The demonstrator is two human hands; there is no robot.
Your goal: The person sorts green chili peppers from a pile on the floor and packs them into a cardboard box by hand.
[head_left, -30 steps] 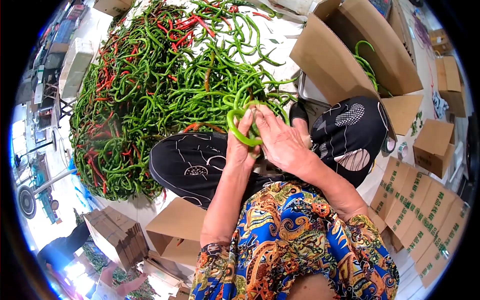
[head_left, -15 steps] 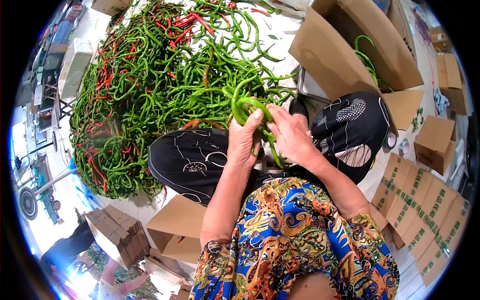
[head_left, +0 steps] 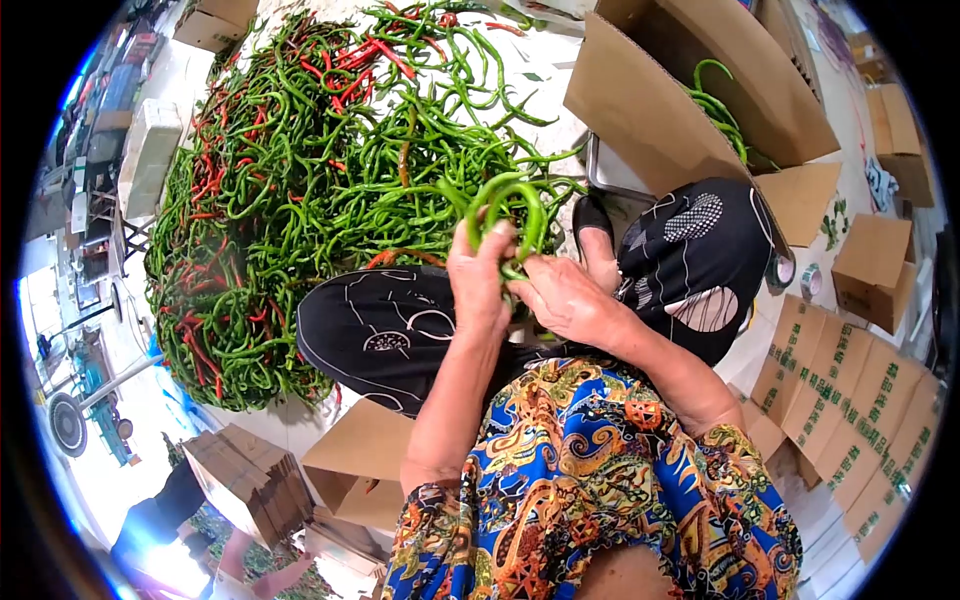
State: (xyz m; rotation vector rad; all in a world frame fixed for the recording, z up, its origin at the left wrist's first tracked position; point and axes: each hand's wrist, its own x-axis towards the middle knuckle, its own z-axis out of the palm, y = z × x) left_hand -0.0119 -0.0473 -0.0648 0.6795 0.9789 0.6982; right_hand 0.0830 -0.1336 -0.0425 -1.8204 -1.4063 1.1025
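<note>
Several long green chili peppers (head_left: 520, 200) are bunched in my left hand (head_left: 478, 278), their curved ends rising above the thumb. My right hand (head_left: 570, 298) is closed at the lower side of the bunch, with its fingertips on a green pepper end; exactly how many peppers it grips is hidden. Both hands are close together over my lap, between my knees. Just beyond them spreads a large heap of chili peppers (head_left: 300, 190), mostly green with red ones mixed in.
An upright cardboard box (head_left: 655, 100) with green peppers inside stands at the upper right. Another open box (head_left: 355, 450) sits at lower left, near stacked cartons (head_left: 250, 480). Flattened printed cardboard (head_left: 850, 410) and tape rolls (head_left: 811, 279) lie right. Another person's arm (head_left: 280, 578) shows at bottom left.
My right hand has moved down and slightly left, from the middle of the peppers to their lower end. The bunch in my left hand now stands more upright. The view has shifted slightly.
</note>
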